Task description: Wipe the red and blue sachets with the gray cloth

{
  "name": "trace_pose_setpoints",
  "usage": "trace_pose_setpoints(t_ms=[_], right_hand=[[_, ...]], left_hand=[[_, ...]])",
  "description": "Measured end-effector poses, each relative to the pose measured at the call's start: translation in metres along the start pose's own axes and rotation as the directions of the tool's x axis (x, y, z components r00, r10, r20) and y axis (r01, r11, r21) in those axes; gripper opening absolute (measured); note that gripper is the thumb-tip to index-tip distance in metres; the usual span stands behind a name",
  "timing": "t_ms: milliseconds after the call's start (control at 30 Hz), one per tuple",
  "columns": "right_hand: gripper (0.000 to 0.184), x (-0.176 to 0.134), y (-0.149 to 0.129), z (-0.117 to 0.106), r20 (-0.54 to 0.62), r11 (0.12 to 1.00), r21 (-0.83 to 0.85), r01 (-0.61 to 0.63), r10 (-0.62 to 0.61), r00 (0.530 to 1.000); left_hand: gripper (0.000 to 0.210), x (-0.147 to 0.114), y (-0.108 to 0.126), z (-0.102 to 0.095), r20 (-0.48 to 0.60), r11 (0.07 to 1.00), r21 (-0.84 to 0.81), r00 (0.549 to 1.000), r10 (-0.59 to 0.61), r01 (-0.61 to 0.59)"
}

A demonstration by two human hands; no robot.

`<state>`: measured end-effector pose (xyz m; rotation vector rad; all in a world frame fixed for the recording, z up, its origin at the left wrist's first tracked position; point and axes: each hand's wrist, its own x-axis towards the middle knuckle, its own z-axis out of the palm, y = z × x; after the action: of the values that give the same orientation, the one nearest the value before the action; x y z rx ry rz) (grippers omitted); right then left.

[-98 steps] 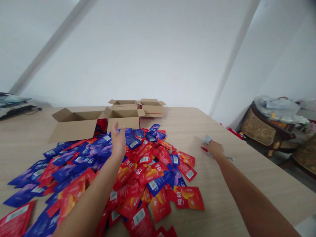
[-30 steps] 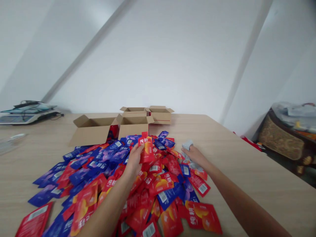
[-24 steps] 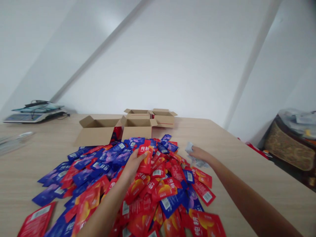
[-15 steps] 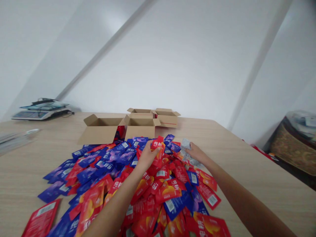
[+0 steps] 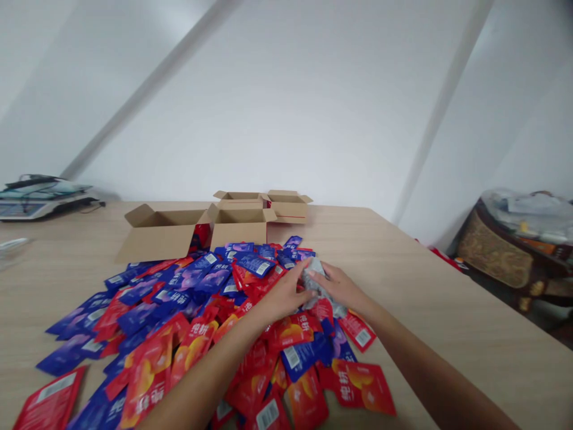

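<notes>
My left hand and my right hand meet over the right side of a heap of small pouches. Between them is a crumpled light-grey bundle, which could be cloth or thin plastic. Both hands are closed on it, the left from its left side and the right from its right. Red pouches with orange fruit pictures lie below and around the hands. Blue pouches with purple pictures are mostly to the left and behind. The fingers partly hide the bundle.
Open cardboard boxes stand behind the heap: a wide one, a middle one and two farther back. A scale with things on top sits at the far left. A patterned chair piled with items stands right of the table.
My left hand has let go of a red pouch and moved right onto the grey bundle beside my right hand. The view has turned slightly right.
</notes>
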<state>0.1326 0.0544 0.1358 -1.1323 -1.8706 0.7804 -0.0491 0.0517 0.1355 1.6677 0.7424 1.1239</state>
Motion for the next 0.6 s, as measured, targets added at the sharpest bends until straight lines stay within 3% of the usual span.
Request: trace_pose_setpoints(t_ms=[67, 167, 267, 333, 433, 533, 600], right_hand=[[0.036, -0.008, -0.010, 0.008, -0.077, 1.000, -0.015, -0.004, 0.003, 0.997], [0.042, -0.024, -0.015, 0.014, -0.133, 0.999, 0.030, 0.037, -0.033, 0.991], [0.052, -0.037, -0.012, 0.020, -0.099, 0.992, 0.119, 0.048, -0.037, 0.994], [0.054, -0.042, -0.009, 0.028, -0.109, 0.989, 0.145, 0.021, -0.005, 0.994], [0.055, -0.046, -0.009, 0.042, -0.131, 0.993, 0.120, 0.014, 0.002, 0.991], [0.068, -0.051, -0.014, 0.048, -0.030, 0.997, 0.075, 0.031, -0.028, 0.999], [0.071, -0.058, -0.013, 0.046, 0.010, 0.999, 0.019, 0.046, -0.046, 0.999]], left_hand=[[0.040, -0.002, -0.005, 0.006, -0.022, 1.000, 0.002, 1.000, -0.015, 0.015], [0.018, -0.003, -0.013, 0.007, -0.121, 0.989, -0.131, 0.989, -0.087, 0.071], [0.022, -0.011, -0.011, 0.011, -0.153, 0.936, -0.330, 0.971, -0.185, 0.126], [0.029, -0.020, -0.007, 0.019, -0.086, 0.888, -0.426, 0.969, -0.231, 0.174], [0.034, -0.031, -0.005, 0.029, -0.060, 0.893, -0.416, 0.975, -0.213, 0.170], [0.036, -0.039, -0.008, 0.019, -0.224, 0.929, -0.361, 0.960, -0.169, 0.079], [0.033, -0.046, -0.008, -0.006, -0.384, 0.948, -0.313, 0.904, -0.189, 0.065]])
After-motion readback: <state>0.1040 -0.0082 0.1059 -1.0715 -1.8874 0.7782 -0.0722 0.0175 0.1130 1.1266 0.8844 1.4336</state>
